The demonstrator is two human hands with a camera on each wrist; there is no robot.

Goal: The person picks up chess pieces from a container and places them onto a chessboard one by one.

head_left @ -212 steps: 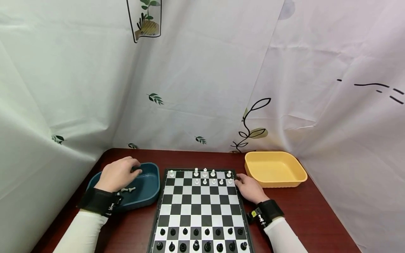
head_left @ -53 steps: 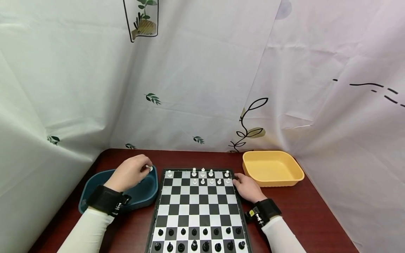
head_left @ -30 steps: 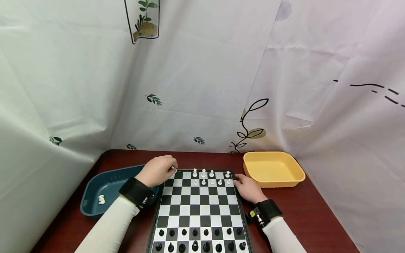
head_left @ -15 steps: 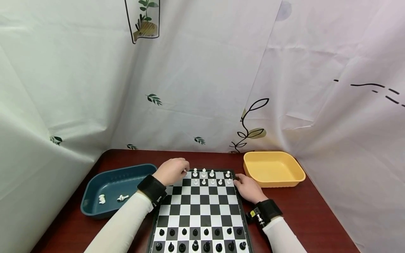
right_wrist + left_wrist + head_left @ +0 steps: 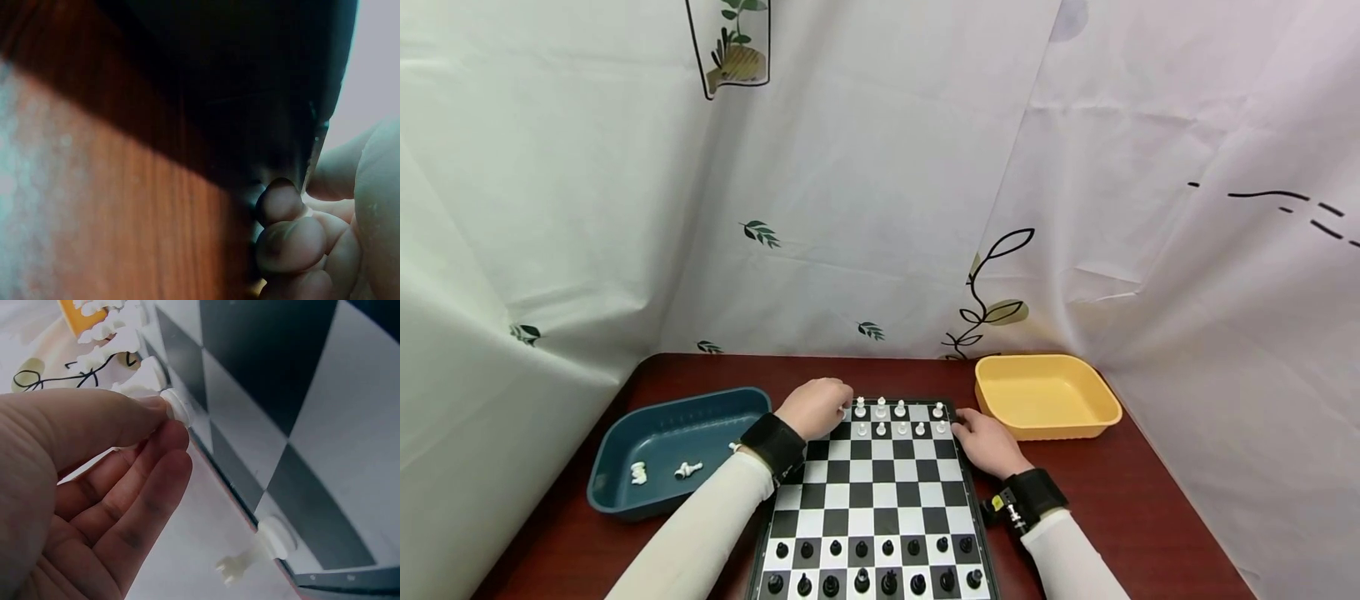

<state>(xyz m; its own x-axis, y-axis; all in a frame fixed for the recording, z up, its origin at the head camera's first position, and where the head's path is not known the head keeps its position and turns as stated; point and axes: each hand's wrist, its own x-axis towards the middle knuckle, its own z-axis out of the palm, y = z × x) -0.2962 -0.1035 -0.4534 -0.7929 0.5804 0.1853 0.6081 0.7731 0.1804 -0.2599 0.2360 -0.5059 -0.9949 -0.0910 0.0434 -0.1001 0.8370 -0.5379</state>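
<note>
The left hand (image 5: 815, 407), mid-frame, pinches a white chess piece (image 5: 179, 407) at the chessboard (image 5: 872, 483); the right hand (image 5: 991, 444), right of centre, grips the chessboard's edge.

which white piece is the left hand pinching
The white piece between the corner piece and the next piece along the far edge of the chessboard. Only this one is pinched by the left hand.
</note>
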